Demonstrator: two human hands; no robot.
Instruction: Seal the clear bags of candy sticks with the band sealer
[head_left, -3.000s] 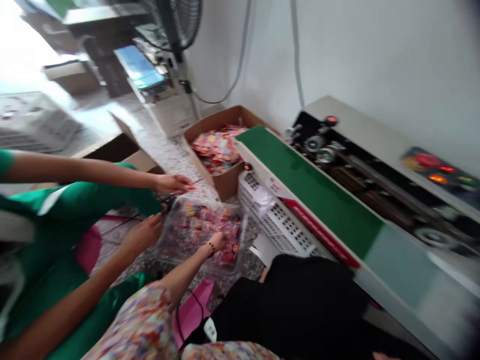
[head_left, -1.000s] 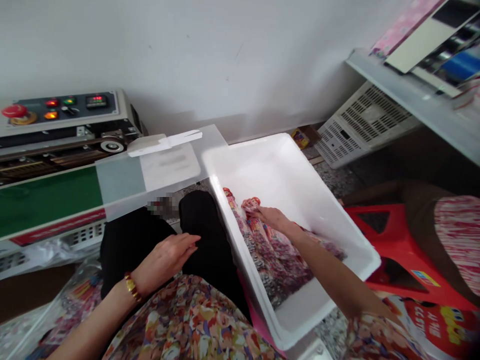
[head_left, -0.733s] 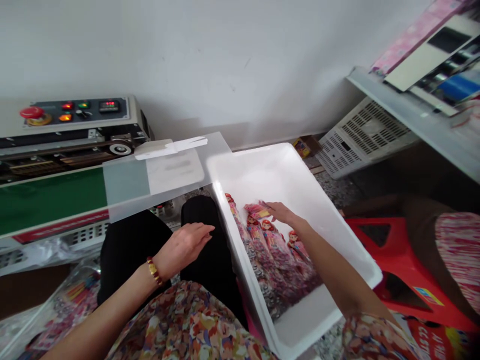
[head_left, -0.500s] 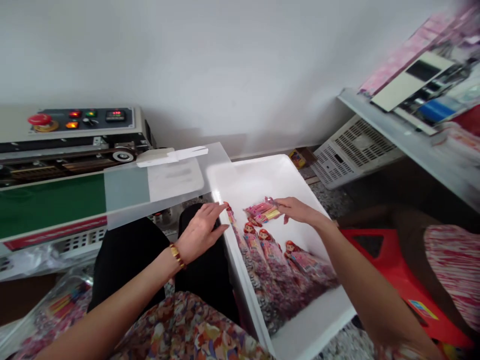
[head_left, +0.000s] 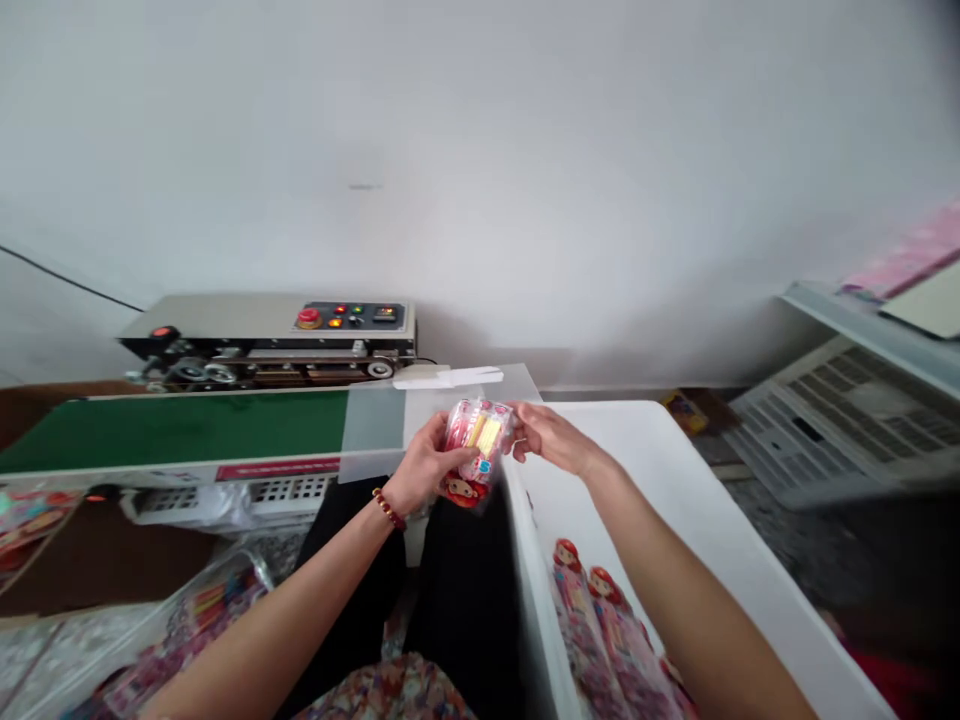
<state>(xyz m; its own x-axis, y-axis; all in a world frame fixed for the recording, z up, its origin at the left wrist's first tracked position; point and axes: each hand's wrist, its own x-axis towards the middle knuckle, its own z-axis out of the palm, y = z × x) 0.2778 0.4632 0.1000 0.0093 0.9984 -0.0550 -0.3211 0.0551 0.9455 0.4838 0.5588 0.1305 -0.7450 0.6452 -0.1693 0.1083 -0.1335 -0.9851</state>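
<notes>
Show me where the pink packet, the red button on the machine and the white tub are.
pink packet [head_left: 478, 447], head view, on its clear front over the yellow sticks.
red button [head_left: 308, 317], head view, on its cap.
white tub [head_left: 679, 455], head view, on its bare inner wall.

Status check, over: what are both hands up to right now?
Left hand and right hand both shut on one pink packet, held above the lap. More packets lie in the white tub. Nothing blocks the hands.

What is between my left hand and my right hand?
A pink packet, gripped by the left hand and pinched at its edge by the right hand, in the head view.
</notes>
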